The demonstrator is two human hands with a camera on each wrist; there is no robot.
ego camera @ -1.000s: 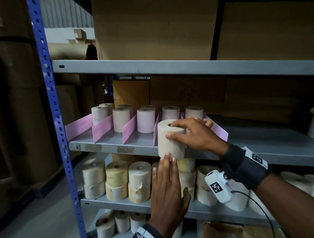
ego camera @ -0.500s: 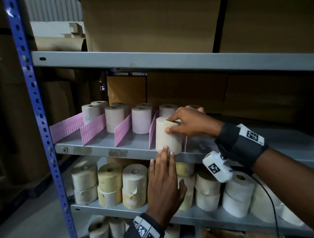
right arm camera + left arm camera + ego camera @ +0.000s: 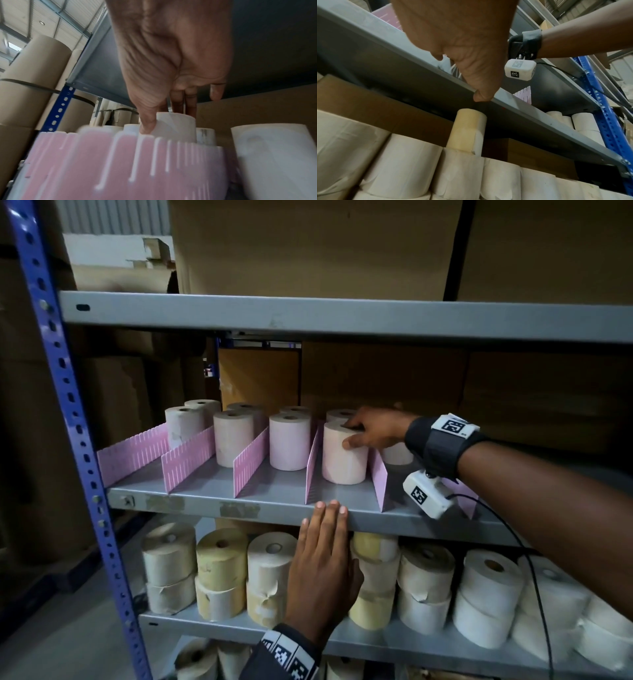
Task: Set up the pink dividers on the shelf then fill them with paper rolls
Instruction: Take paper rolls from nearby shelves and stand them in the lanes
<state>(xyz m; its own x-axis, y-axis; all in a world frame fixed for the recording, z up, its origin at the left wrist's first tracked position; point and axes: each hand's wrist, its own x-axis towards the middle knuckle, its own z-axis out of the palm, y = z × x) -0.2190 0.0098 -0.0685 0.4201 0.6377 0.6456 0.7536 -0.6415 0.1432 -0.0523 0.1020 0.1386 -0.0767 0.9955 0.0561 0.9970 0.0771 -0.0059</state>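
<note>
Several pink slotted dividers (image 3: 186, 457) stand in a row on the grey middle shelf (image 3: 239, 510), with pale paper rolls (image 3: 289, 441) behind and between them. My right hand (image 3: 352, 433) grips the top of one paper roll (image 3: 342, 463), thumb on its side and fingers over its top. That roll stands upright in the slot between two dividers (image 3: 313, 463). In the right wrist view the right hand (image 3: 171, 119) holds the roll (image 3: 178, 125) behind a blurred divider (image 3: 120, 162). My left hand (image 3: 325, 510) lies flat, fingertips touching the shelf's front edge (image 3: 539, 121).
A blue perforated upright (image 3: 68, 405) bounds the rack on the left. The lower shelf holds stacked cream and yellow rolls (image 3: 222, 570). Cardboard boxes (image 3: 308, 244) fill the top shelf and brown cardboard (image 3: 376, 378) backs the middle one. Another roll (image 3: 397, 455) stands right of the slot.
My right hand has slid the roll from the shelf's front edge back into the slot. The left hand's fingertips no longer touch the roll and now rest at the shelf edge.
</note>
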